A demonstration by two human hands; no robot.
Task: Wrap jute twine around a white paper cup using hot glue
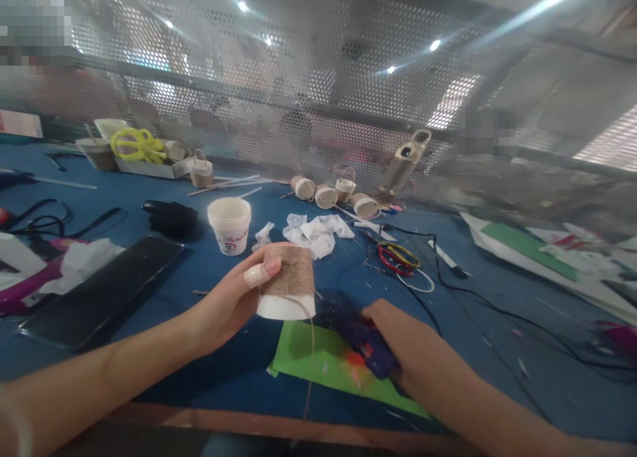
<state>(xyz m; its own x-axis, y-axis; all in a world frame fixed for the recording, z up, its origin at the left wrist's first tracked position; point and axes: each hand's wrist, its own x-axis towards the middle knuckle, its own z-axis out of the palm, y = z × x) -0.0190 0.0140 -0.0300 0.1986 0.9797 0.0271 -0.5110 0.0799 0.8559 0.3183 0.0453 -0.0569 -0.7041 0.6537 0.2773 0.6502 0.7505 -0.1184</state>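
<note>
My left hand (pixel 226 304) is closed around an upside-down paper cup (pixel 288 281) wrapped in brown twine, held just above the blue table (pixel 223 371). A loose twine end hangs from the cup towards the table edge. My right hand (pixel 403 344) is closed on a blue glue gun (pixel 365 344) that rests low over a green paper sheet (pixel 323 364). The gun's nozzle lies close to the cup's white rim.
A stack of white cups (pixel 229 225) stands behind, beside white lace scraps (pixel 318 235). Several twine-wrapped cups (pixel 326 195) lie near the perforated metal screen. A dark phone (pixel 104 288) lies left, cables and coloured rings (pixel 398 258) right, yellow scissors (pixel 137 145) far left.
</note>
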